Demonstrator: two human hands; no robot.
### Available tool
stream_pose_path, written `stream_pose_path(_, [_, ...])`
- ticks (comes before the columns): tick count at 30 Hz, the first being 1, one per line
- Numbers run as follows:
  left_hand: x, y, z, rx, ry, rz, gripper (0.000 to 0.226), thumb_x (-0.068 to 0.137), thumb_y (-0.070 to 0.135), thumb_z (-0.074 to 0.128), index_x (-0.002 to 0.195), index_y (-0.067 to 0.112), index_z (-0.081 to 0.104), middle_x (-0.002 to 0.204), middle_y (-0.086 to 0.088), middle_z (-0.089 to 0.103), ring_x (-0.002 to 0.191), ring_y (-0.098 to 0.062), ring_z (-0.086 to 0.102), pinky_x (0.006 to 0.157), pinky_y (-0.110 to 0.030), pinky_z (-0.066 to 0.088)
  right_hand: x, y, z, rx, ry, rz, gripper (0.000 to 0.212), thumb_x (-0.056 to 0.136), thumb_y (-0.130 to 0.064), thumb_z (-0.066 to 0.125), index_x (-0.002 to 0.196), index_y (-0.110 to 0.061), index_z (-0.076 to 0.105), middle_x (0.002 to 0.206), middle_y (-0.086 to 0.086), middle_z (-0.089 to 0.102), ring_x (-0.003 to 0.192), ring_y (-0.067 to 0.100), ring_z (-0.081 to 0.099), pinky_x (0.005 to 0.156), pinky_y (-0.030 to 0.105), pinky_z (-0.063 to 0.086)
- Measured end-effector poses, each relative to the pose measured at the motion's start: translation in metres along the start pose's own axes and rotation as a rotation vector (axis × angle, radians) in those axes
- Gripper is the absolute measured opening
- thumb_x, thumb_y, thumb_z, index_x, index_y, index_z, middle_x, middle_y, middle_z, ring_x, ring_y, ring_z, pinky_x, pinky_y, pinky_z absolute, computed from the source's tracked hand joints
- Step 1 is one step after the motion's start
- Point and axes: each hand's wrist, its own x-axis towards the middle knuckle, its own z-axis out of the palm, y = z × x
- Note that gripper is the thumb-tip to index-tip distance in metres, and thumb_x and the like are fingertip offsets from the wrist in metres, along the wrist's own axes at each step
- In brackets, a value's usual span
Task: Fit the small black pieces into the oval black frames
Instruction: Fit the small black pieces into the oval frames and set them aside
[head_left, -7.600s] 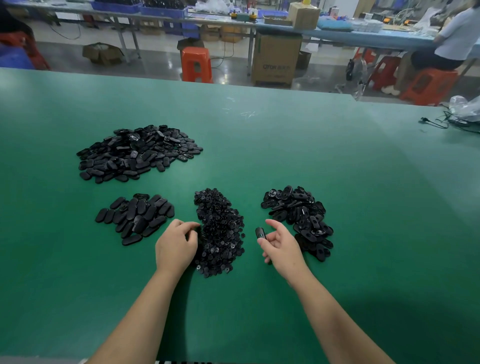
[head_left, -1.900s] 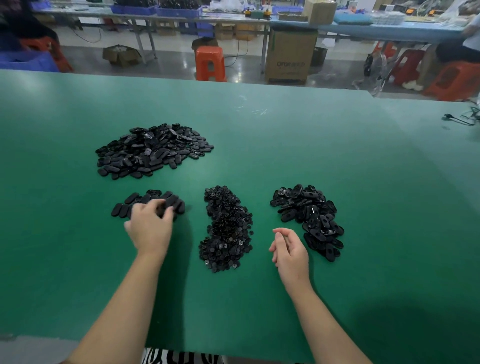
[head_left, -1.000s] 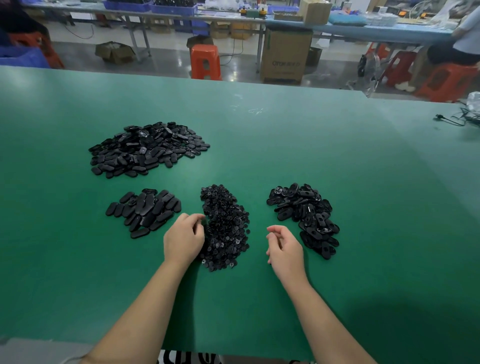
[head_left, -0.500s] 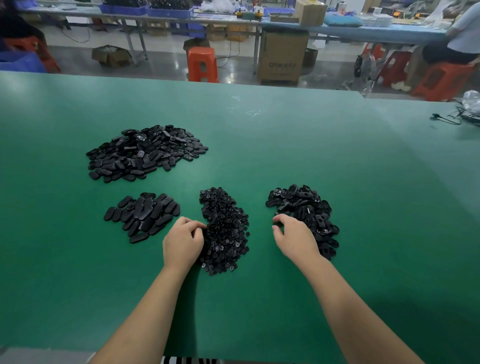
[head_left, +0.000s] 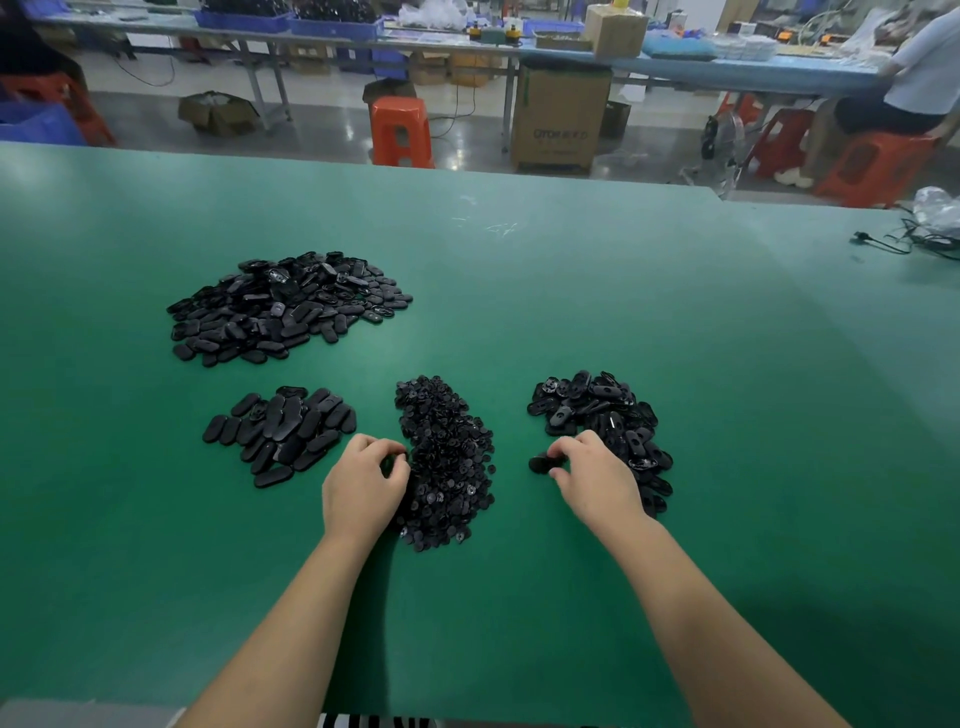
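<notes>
- Now I see my left hand (head_left: 363, 488) curled at the left edge of the small-pieces pile (head_left: 447, 462), fingertips pinching there; what they hold is hidden.
- My right hand (head_left: 597, 478) pinches an oval frame (head_left: 540, 463) just left of the frame pile (head_left: 602, 421).

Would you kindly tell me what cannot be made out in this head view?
- Left hand: its curled fingers hide whether it holds a small piece from the middle heap.
- Oval frame pinched by the right hand: fingers cover most of it; fitted or empty is unclear.
- Single pieces in the heap: too small and dark to tell apart.
- Both forearms: cut off by the bottom edge.
</notes>
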Motion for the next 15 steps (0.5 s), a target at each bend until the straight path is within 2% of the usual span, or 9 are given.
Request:
stream_pose_path(4, [0.001,-0.002,0.001,0.009,0.006,0.01,0.01,0.094,0.032,0.064,0.095,0.029,0.075,0.092,0.016,0.055,0.059,0.0,0.052,0.05,-0.022,0.034,-0.002,-0.002,-0.001,0.031,0.013,0.017,0.018,0.099,-0.033,0.064,0.113,-0.023,0.06,0.11,-0.006,0.049,0.073,0.015,0.053,0.066,0.028,0.039])
stream_pose_path(7, [0.002,-0.002,0.002,0.007,0.021,0.013,0.012,0.095,0.032,0.064,0.094,0.028,0.075,0.091,0.015,0.055,0.063,0.002,0.052,0.05,-0.021,0.034,-0.002,-0.003,-0.001,0.193,0.02,0.048,0.01,0.096,-0.027,0.066,0.101,-0.024,0.058,0.101,-0.006,0.058,0.078,0.014,0.057,0.068,0.029,0.044])
stream_pose_path(9, [0.002,-0.003,0.003,0.01,0.027,0.009,0.013,0.096,0.032,0.064,0.095,0.026,0.075,0.09,0.015,0.055,0.064,0.001,0.052,0.05,-0.021,0.034,-0.002,-0.004,-0.001,0.441,0.016,0.109,0.012,0.096,-0.022,0.067,0.104,-0.021,0.059,0.093,-0.006,0.061,0.077,0.013,0.058,0.064,0.024,0.045])
stream_pose_path(11, [0.003,-0.003,0.003,0.015,0.031,0.007,0.014,0.096,0.032,0.064,0.095,0.025,0.076,0.09,0.014,0.055,0.064,-0.002,0.052,0.05,-0.023,0.034,-0.005,-0.008,-0.001,0.797,-0.03,0.184,0.024,0.097,-0.014,0.066,0.12,-0.016,0.06,0.093,0.001,0.062,0.07,0.012,0.06,0.058,0.02,0.049])
stream_pose_path(13, [0.003,-0.003,0.003,0.018,0.036,0.006,0.012,0.096,0.03,0.065,0.095,0.024,0.076,0.089,0.014,0.054,0.066,-0.005,0.052,0.051,-0.023,0.034,-0.01,-0.012,0.001,1.063,-0.081,0.233,0.032,0.099,-0.005,0.062,0.13,-0.012,0.058,0.096,0.008,0.063,0.068,0.013,0.063,0.063,0.022,0.057])
stream_pose_path(15, [0.004,-0.003,0.003,0.016,0.038,0.001,0.012,0.096,0.029,0.066,0.095,0.024,0.076,0.088,0.014,0.054,0.067,-0.006,0.052,0.052,-0.023,0.034,-0.015,-0.015,0.005,1.2,-0.112,0.268,0.031,0.1,-0.002,0.059,0.129,-0.012,0.06,0.096,0.011,0.064,0.07,0.014,0.067,0.073,0.027,0.061])
